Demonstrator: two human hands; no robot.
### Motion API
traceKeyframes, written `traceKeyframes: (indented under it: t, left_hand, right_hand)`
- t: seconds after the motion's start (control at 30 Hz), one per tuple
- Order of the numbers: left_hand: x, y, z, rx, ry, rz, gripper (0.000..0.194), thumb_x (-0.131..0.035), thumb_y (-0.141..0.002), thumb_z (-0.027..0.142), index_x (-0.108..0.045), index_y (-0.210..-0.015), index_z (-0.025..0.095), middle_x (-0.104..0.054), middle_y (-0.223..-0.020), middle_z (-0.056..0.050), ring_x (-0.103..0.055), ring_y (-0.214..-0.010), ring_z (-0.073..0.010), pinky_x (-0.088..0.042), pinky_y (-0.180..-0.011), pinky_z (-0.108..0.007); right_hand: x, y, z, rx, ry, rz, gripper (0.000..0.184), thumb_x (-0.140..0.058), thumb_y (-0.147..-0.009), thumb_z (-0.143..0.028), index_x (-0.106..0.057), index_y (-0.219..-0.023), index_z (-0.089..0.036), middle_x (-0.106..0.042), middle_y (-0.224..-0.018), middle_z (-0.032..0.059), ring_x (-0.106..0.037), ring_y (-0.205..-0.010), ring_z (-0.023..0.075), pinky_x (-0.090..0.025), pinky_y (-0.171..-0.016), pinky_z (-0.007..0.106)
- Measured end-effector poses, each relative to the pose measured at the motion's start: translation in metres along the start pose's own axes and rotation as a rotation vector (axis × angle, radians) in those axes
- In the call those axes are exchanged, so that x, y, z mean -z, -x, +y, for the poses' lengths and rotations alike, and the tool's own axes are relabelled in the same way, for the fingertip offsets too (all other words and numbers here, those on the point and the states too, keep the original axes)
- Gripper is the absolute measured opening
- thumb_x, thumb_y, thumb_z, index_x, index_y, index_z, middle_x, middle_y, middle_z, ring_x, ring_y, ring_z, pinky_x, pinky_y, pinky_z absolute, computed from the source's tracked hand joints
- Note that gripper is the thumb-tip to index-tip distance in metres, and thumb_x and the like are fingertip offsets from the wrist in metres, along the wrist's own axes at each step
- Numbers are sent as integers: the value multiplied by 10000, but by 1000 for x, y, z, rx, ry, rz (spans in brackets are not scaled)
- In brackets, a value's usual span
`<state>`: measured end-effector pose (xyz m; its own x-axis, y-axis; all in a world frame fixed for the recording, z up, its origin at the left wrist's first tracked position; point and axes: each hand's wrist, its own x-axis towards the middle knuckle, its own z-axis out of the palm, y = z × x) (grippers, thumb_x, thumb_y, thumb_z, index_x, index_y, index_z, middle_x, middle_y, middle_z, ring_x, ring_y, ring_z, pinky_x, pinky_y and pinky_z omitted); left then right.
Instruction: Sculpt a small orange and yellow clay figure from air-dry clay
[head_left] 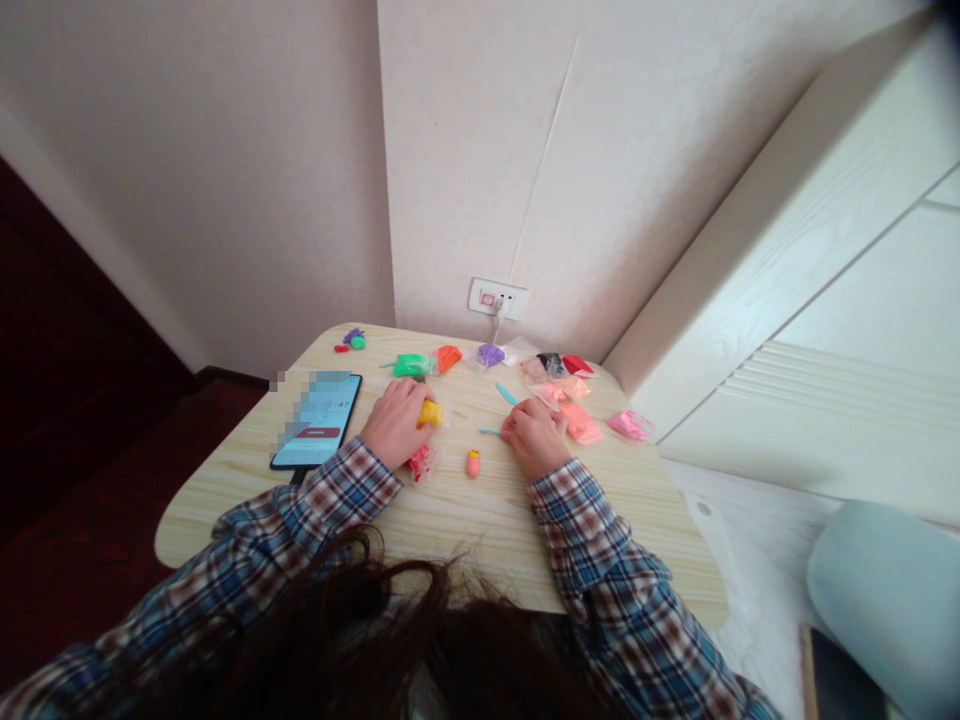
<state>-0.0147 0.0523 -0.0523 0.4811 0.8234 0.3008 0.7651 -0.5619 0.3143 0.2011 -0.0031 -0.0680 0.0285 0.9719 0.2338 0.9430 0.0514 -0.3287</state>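
My left hand (397, 422) has its fingers curled over a small clear bag of yellow modelling clay (430, 413). Just below that hand lies a bag of red and pink clay (421, 462). My right hand (535, 438) is closed, with a thin light-blue modelling tool (490, 432) sticking out to the left of its fingertips. Beyond its knuckles, a second blue tool (507, 394) rests on the tabletop. Between my hands stands a little pink clay figure (473, 465) with a yellow top.
Along the table's (480, 550) far side are bags of green (413, 366), orange (448, 358), purple (491, 355) and red clay (577, 366). Coral (580, 423) and pink bags (631, 425) lie right. A phone (318, 420) and small clay pieces (357, 342) are left. A wall socket (498, 298) holds a plug.
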Motion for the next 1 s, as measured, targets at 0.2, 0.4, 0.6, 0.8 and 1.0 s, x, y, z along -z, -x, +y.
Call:
traceKeyframes:
  t: [0.2,0.4,0.6,0.8,1.0]
  left_hand:
    - [5,-1,8,-74,162,45,172,-542,-687,131,-530,-858,142,-575,-932,-91,-512,-956,-255,-425,-884,-414]
    - [6,-1,16,-58,504,29,194,-577,-716,242,-511,-881,165,-593,-935,-48,-566,-902,-200,-476,-843,-378]
    - [8,2,24,-89,686,-29,188,-600,-708,248,-521,-860,171,-597,-913,-28,-575,-891,-168,-499,-834,-350]
    - [11,2,25,-133,680,55,183,-596,-733,274,-533,-868,170,-601,-885,-29,-578,-859,-165,-505,-792,-327]
    - [13,4,25,-146,632,187,166,-588,-736,225,-538,-885,173,-605,-910,-33,-576,-867,-162,-496,-765,-293]
  right_hand:
    - [9,-2,-3,59,-115,60,87,-456,-825,-160,-541,-834,-177,-620,-909,64,-553,-909,193,-348,-788,359]
    - [18,4,-14,392,-310,258,103,-416,-867,-188,-502,-811,-197,-604,-700,18,-549,-640,138,-414,-624,258]
    - [17,9,-18,577,-234,385,100,-460,-869,-190,-537,-805,-197,-621,-719,14,-546,-641,124,-408,-617,254]
    - [19,10,-18,578,-281,442,86,-484,-850,-163,-553,-809,-194,-621,-723,21,-535,-629,128,-432,-612,269]
    - [23,12,-20,601,-318,497,83,-504,-832,-131,-553,-809,-194,-624,-716,26,-551,-634,129,-450,-582,267]
